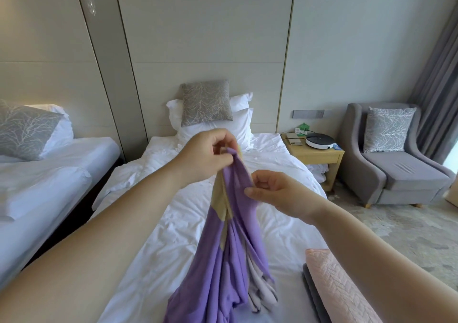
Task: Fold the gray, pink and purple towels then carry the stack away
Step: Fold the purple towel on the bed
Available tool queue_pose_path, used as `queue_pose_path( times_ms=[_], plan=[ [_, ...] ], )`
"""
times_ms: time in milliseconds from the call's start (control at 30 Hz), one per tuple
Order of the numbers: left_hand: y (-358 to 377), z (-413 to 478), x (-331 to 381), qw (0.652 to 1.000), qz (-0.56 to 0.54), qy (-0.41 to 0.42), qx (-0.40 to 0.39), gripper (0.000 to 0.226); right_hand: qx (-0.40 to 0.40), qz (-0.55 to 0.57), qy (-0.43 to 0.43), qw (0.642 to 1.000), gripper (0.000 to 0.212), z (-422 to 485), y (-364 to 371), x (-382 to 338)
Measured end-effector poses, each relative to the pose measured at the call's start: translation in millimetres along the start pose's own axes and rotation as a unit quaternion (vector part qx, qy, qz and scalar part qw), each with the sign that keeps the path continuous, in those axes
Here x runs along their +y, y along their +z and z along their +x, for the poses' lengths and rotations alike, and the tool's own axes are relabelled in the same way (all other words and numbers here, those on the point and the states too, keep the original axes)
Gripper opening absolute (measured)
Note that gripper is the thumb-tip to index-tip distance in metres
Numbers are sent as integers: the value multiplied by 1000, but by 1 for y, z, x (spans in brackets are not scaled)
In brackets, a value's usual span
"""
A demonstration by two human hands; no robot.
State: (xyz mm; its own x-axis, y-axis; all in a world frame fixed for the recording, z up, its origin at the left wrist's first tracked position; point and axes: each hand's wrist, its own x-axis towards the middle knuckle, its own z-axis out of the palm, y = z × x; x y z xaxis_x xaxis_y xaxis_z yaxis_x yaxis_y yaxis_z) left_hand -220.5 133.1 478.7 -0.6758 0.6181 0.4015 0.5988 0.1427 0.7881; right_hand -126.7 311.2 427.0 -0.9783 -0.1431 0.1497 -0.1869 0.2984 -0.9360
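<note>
Purple towel (223,260): top corner pinched between thumb and fingers of my left hand (208,154); one edge pinched lower down by my right hand (275,193). The rest hangs bunched beneath both hands, down to the bed (153,236).
Pink towel (332,288): folded, below my right hand, lying on the folded gray towel (313,295).

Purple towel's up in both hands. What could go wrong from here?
The purple towel with tan patches hangs bunched from the left hand and right hand, so the fold may skew. Its tail lies near the folded pink quilted towel atop the folded gray towel and could drag them.
</note>
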Motion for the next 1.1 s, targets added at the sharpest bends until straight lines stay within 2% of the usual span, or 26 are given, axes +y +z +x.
queue_pose_path(
  times_ms=[67,200,267,333,400,433,533,600,700,800,933,1000,1100],
  plan=[
    [-5,9,4,996,9,27,86,22,-33,-9,-16,999,18,2,8,-3],
    [-17,25,14,972,-18,79,219,32,-88,-81,-3,993,39,4,24,-5],
    [-25,32,21,959,-44,86,265,34,-110,-170,32,979,33,5,27,6],
    [-34,36,24,946,-73,88,302,35,-124,-295,77,944,29,4,27,22],
    [-44,38,22,938,-94,73,325,36,-143,-380,118,906,41,-1,26,42],
    [-49,38,20,935,-99,61,336,36,-153,-407,134,891,42,-6,23,54],
    [-63,38,8,924,-101,33,368,35,-158,-436,193,864,21,-17,6,81],
    [-69,36,-3,917,-84,11,389,34,-159,-478,231,832,24,-20,-8,92],
    [-73,31,-24,908,-62,-24,414,33,-128,-553,231,790,29,-18,-29,103],
    [-76,24,-44,895,-39,-68,439,34,-82,-606,223,759,49,-18,-55,101],
    [-85,13,-64,888,12,-93,450,33,-18,-701,221,677,37,-13,-94,82],
    [-90,9,-66,888,38,-87,450,32,15,-709,217,670,34,-9,-111,67],
    [-101,10,-65,886,61,-82,452,27,80,-701,176,687,18,-4,-130,44]
  ],
)
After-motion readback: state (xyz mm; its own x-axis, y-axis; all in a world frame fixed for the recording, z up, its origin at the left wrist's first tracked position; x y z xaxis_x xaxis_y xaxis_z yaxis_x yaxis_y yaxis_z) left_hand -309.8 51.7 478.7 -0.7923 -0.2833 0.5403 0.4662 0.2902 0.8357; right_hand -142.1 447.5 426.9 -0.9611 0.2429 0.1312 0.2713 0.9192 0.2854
